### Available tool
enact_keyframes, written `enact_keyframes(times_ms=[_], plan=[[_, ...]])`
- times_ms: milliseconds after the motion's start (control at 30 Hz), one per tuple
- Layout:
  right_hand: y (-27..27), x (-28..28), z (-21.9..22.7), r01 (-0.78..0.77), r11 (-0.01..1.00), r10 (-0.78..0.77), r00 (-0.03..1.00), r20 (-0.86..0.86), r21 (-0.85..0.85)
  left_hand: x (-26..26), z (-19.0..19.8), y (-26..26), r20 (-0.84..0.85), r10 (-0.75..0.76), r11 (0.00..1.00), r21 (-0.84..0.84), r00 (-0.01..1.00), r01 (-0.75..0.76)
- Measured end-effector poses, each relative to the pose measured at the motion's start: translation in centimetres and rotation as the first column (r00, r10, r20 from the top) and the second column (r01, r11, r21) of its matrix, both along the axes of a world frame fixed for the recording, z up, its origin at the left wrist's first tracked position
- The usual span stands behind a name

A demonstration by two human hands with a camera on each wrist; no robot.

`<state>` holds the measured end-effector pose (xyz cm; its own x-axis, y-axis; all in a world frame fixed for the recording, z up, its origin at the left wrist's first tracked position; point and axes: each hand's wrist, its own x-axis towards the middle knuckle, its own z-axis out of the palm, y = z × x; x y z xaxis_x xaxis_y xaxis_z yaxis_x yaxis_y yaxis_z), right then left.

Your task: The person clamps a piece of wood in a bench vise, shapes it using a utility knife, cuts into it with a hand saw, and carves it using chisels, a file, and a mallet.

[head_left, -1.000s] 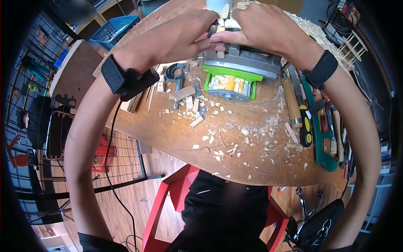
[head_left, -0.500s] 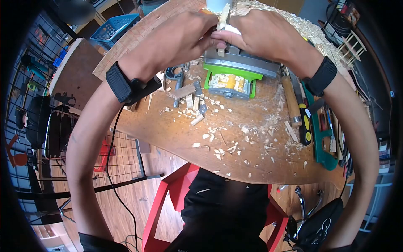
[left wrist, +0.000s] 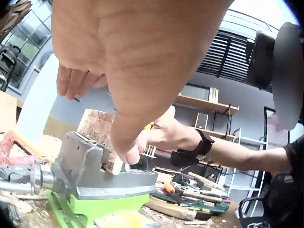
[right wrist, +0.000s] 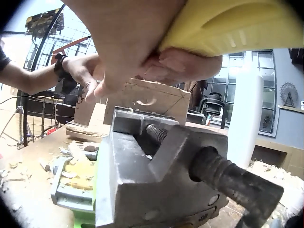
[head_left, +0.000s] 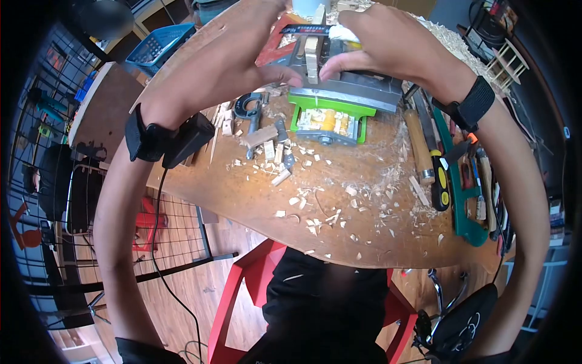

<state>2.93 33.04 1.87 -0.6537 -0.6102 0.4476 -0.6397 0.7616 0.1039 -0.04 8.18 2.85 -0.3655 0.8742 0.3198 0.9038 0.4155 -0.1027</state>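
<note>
A grey metal vise (head_left: 354,91) on a green base clamps a pale wooden block (head_left: 311,64) that stands above its jaws. My right hand (head_left: 391,45) grips a yellow-handled tool (right wrist: 232,26), with its thumb stretched toward the block. The tool's dark lettered blade (head_left: 303,29) lies across the block in the head view; its exact kind I cannot tell. My left hand (head_left: 221,70) is off the blade, fingers extended and thumb spread. In the left wrist view its thumb (left wrist: 128,152) comes close beside the block, while the other fingers reach past it.
Wood shavings and offcuts (head_left: 270,148) litter the bench (head_left: 254,194). A clamp-like metal tool (head_left: 248,112) lies left of the vise. On the right are a wooden-handled tool (head_left: 418,145) and a green tool tray (head_left: 464,212). A blue basket (head_left: 160,48) stands at the left.
My left hand has come away from the block and blade and moved left and forward, its thumb parting from the right hand's. The dark blade and block now show between the hands.
</note>
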Motion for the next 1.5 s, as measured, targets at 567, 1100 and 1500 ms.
enact_keyframes(times_ms=[567,1100,1500], plan=[[5.9,-0.1,-2.3,0.09,0.987,-0.073,0.989,0.125,-0.132,0.7,-1.3,-1.5,0.233,-0.171,0.941,0.325,0.957,0.089],[6.3,1.7,-2.4,0.105,0.974,-0.03,0.94,0.339,-0.203,0.1,-2.4,1.2,0.325,0.005,0.894,0.423,0.946,-0.15],[6.8,1.2,-3.1,0.054,0.951,0.039,0.956,0.291,-0.304,-0.2,-2.5,3.7,0.746,0.09,0.842,0.297,0.66,-0.45]])
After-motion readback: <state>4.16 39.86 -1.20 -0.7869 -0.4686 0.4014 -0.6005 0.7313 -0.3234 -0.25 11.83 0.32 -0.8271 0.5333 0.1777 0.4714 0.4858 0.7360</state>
